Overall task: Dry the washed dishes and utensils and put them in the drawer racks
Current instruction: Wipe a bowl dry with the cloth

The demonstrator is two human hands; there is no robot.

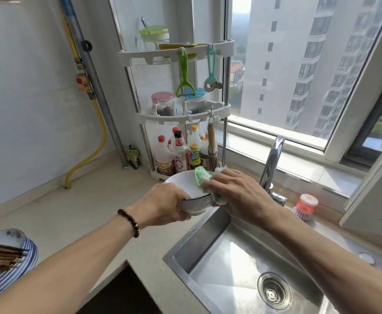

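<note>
plates (15,257) stacked at near left, chopsticks across them | sink (219,257) near right | left hand (163,205) clamps bowl (185,189) by its rim above the counter edge | right hand (237,191) presses cloth (202,177) flat on bowl | bowl looks glazed, slick when wet, breakable, best held at the rim | bottles (178,155) behind, labels unreadable
</note>
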